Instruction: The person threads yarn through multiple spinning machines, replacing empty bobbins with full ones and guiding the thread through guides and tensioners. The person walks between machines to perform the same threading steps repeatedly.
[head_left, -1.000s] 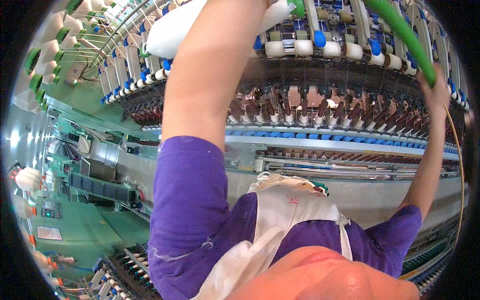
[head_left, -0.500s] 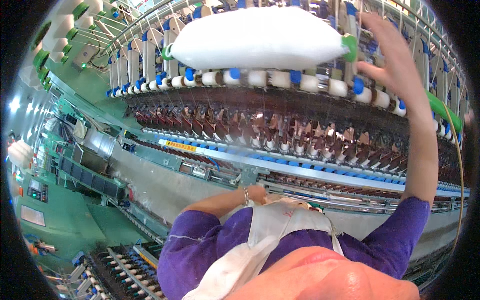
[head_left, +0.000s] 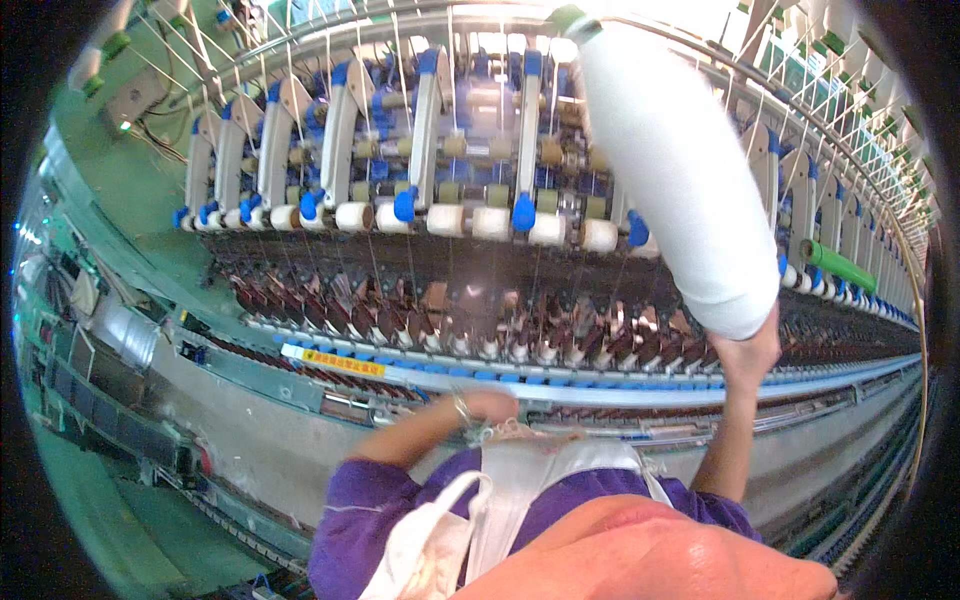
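Observation:
A large white roving bobbin, wound full, rises tilted before the spinning frame, its green end at the top. My right hand is closed around its lower end, and the bobbin hides part of the fingers. Close to my waist, my left hand, with a bracelet at the wrist, is bent in by the white apron. Its fingers are blurred and turned from view, so whether it holds anything cannot be told.
The spinning frame spans the view, with grey arms, blue tips and white rollers above a row of dark spindles. A green tube lies on the rollers at right. A blue rail runs along the front. More bobbins hang overhead.
The bobbin has swung from lying level across the top to a steep tilt at the right. My right hand has come down from the upper right and now grips its lower end.

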